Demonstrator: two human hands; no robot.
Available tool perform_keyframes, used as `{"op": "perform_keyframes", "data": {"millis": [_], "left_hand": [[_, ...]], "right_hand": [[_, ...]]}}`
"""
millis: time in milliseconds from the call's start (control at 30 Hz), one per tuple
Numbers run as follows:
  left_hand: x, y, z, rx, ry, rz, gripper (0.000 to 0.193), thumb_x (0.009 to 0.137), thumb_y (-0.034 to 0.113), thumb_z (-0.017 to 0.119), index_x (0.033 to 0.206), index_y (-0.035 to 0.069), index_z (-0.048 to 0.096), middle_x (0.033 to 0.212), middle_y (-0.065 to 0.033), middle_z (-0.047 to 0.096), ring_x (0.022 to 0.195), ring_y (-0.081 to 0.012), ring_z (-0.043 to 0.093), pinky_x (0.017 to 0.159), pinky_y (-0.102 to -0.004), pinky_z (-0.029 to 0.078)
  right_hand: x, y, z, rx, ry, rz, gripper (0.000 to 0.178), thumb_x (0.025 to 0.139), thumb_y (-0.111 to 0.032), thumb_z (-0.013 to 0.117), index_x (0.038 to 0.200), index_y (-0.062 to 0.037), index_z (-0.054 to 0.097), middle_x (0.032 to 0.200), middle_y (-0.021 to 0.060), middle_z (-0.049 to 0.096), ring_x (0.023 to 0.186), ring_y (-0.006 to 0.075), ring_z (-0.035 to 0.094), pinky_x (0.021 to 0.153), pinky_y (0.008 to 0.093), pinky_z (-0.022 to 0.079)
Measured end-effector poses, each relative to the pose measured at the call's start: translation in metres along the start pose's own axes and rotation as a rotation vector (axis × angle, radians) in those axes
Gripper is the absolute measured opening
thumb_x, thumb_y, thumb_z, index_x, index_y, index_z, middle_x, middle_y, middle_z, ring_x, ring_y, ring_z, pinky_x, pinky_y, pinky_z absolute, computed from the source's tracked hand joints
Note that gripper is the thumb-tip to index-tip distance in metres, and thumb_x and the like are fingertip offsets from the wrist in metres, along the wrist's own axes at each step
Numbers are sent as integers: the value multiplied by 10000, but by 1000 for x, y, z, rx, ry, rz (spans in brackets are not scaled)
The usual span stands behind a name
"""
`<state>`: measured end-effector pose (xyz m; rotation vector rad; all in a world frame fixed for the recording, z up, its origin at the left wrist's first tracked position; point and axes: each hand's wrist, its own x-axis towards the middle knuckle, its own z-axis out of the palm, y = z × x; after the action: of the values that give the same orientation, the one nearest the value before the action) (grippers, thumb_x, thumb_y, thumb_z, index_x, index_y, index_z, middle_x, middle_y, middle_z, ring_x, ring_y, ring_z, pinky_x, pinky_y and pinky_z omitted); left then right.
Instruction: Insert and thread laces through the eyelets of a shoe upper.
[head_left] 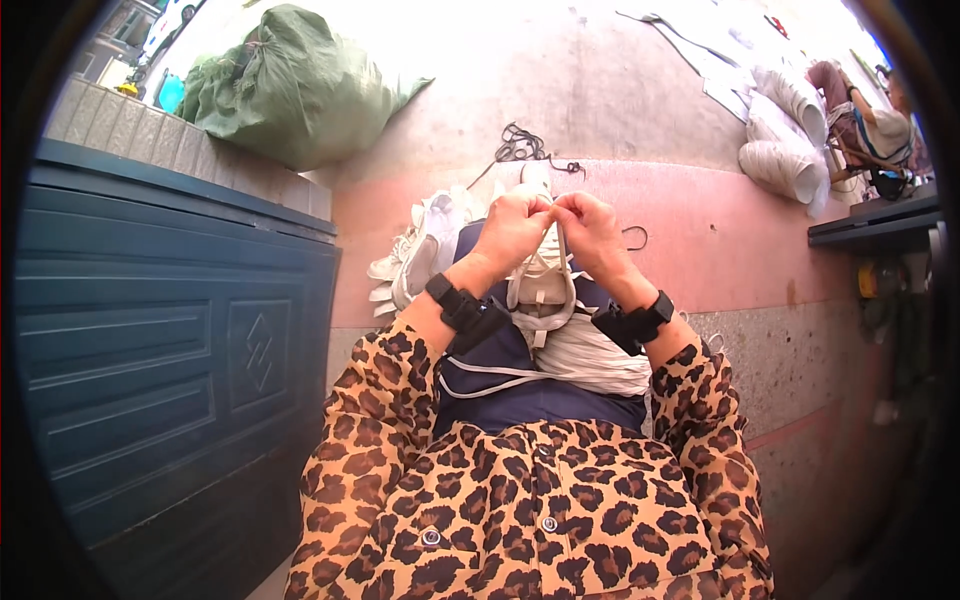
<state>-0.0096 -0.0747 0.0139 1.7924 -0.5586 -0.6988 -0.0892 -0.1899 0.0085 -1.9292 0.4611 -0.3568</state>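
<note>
A pale, light-coloured shoe rests on my lap, its heel and opening toward me and its toe pointing away. Above its tongue, my left hand and my right hand meet with fingertips pinched together. Both are closed on a pale shoelace that runs down to the shoe. The fingers hide the ends of the lace. Beside the shoe, a thick bundle of white laces lies across my dark-clad thighs, with a loop trailing to the left.
Several pale shoes are piled on the floor to my left, beside a blue panelled door. Tangled black cord lies ahead. A large green sack stands far left. White bundles and a seated person are far right.
</note>
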Motion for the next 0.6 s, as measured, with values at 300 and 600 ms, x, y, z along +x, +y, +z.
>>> {"op": "perform_keyframes", "data": {"millis": [300, 600], "left_hand": [[8, -3, -11, 172, 20, -62, 175, 774, 142, 607, 824, -20, 653, 708, -33, 620, 655, -80, 531, 601, -250, 435], [-85, -105, -136, 434, 547, -37, 136, 753, 127, 583, 800, 5, 621, 710, -163, 615, 670, -256, 617, 609, -340, 467]], "right_hand": [[17, 17, 2, -74, -75, -3, 151, 795, -118, 578, 865, 5, 632, 724, 187, 619, 683, 246, 619, 620, 337, 463], [-53, -9, 11, -151, -439, -49, 57, 795, -69, 583, 815, -30, 621, 752, 140, 609, 685, 263, 606, 624, 307, 470]]}}
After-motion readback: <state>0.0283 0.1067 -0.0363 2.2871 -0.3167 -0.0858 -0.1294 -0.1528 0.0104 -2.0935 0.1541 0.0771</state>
